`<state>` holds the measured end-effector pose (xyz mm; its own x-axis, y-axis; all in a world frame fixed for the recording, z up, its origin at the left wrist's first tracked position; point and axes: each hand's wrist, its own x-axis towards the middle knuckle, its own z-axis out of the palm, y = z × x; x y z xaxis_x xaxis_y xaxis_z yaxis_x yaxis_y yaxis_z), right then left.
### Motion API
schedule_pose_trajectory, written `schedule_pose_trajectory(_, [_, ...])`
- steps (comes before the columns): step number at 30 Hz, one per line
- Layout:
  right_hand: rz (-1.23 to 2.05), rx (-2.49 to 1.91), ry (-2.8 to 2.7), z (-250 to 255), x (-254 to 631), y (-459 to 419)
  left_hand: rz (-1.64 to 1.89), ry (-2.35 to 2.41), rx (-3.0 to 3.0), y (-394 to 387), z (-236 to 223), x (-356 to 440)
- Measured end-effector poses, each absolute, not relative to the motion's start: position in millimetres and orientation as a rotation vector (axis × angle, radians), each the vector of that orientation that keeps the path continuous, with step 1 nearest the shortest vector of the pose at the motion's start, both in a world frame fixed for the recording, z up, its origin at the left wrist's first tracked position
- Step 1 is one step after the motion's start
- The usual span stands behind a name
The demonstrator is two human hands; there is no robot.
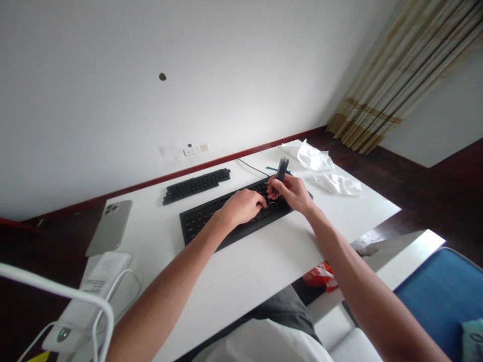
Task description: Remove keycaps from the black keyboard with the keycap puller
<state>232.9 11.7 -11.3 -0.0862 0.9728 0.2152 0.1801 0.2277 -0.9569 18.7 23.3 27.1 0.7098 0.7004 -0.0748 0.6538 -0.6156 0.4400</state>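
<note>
A black keyboard lies on the white table, with many of its keycaps off at the left. My right hand is closed around a dark grey, slim rectangular tool, held upright above the right part of the keyboard. Thin bright lines, perhaps wires, show below it near the keys. My left hand rests over the middle of the keyboard, fingers curled down and close together; whatever they pinch is hidden. Behind the keyboard, a block of loose black keycaps is laid out in rows.
On the white table are crumpled white wrapping, a blue thin tool and the keyboard's cable. A phone and a white power strip with cables lie at the left. A blue chair stands at right.
</note>
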Motion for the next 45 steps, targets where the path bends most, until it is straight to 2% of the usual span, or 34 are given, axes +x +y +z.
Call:
schedule_pose_trajectory(5, [1.006, -1.054, -1.49, -6.4, 237.5, 7.6, 0.172, 1.041, 2.468, 23.5, 32.0, 16.0])
schedule_pose_trajectory(10, [0.767, -1.228, -1.517, -14.2, 248.6, -2.7, 0.188, 1.126, 2.461, 25.4, 41.5, 10.7])
schedule_pose_trajectory(16, [0.946, -1.308, -1.514, -14.7, 244.3, -18.2, 0.097, 1.098, 2.499, 24.7, 43.6, 11.0])
schedule_pose_trajectory(33, [0.528, -1.407, -2.17, 38.0, 233.1, -33.8, 0.117, 0.962, 2.551, 28.0, 25.2, 12.1])
schedule_pose_trajectory(45, [0.53, -1.353, -2.387, 39.5, 233.3, -17.2, 0.104, 0.96, 2.544, 27.4, 26.9, 11.9])
